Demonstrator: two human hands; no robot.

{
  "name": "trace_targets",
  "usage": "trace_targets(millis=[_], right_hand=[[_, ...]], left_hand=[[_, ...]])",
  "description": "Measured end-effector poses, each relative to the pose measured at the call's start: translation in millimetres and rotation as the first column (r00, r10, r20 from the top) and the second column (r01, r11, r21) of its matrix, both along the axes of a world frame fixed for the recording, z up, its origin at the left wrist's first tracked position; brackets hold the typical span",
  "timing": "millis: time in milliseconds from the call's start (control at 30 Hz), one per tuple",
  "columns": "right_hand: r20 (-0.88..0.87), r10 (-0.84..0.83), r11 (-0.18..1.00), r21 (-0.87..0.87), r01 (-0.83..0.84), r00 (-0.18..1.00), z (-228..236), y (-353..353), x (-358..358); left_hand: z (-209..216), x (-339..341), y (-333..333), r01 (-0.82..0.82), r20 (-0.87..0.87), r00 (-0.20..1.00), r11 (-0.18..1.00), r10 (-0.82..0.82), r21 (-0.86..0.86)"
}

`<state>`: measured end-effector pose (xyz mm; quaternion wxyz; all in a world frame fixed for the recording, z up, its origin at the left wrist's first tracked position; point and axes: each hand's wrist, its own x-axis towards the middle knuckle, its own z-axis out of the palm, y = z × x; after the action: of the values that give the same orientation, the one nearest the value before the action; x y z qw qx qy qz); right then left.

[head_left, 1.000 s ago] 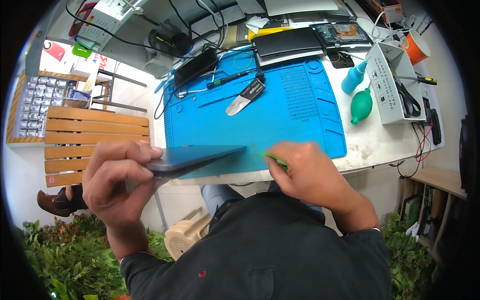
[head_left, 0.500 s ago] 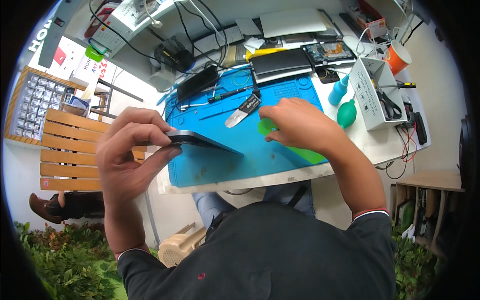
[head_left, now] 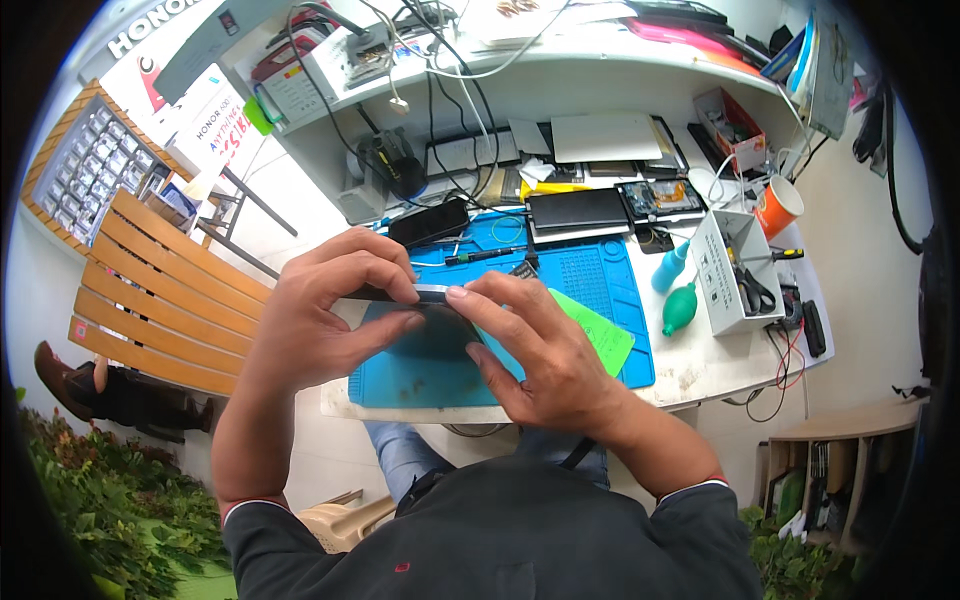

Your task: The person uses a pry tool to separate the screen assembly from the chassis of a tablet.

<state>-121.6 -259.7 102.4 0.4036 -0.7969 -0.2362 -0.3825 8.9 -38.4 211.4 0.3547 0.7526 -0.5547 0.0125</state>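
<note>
A flat dark device with a slim metallic edge, like a phone or small tablet (head_left: 432, 297), is held up over the blue mat (head_left: 600, 270). My left hand (head_left: 335, 300) pinches it from the left between thumb and fingers. From the right, my right hand (head_left: 540, 350) grips its edge, fingers on top and thumb lower. A bright green card (head_left: 597, 335) lies on the mat just beyond my right hand, partly covered by it. Behind the hands, a flat blade tool (head_left: 524, 269) shows only in part.
Another phone (head_left: 428, 222), a screwdriver (head_left: 472, 257) and a black flat device (head_left: 577, 209) lie farther back. On the right stand a teal bottle (head_left: 670, 268), a green air blower (head_left: 680, 309) and a white box (head_left: 715, 285) holding scissors. A shelf (head_left: 600, 65) runs above the back.
My right hand has let go of the green card, leaving it on the mat, and moved left onto the device. My left hand has shifted right with it. The view has tilted up.
</note>
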Motion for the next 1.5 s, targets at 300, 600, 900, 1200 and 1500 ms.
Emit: trace_targets(millis=[300, 600, 900, 1200, 1500], right_hand=[[0.069, -0.072, 0.989, 0.138, 0.062, 0.995, -11, 20, 4], [-0.069, 0.03, 0.973, 0.229, -0.014, 0.997, 11, 25, 18], [-0.26, 0.061, 0.962, 0.274, 0.013, 0.964, 8, 29, 21], [0.008, 0.165, 0.898, 0.412, -0.154, 0.986, -9, 44, 52], [0.096, 0.138, 0.811, 0.56, -0.168, 0.986, -16, 51, 69]], left_hand=[[3, -1, -1, 0.01, -0.015, 1.0, 1.0, -0.01, 0.02], [11, 2, 24, -0.022, -0.015, 1.0, 0.999, 0.022, 0.046], [-89, 25, 101, -0.509, -0.373, 0.853, 0.742, 0.367, -0.436], [-165, -18, 71, -0.597, -0.494, 0.795, 0.602, 0.354, -0.53], [-213, -8, 82, -0.645, -0.692, 0.681, 0.643, 0.24, -0.412]])
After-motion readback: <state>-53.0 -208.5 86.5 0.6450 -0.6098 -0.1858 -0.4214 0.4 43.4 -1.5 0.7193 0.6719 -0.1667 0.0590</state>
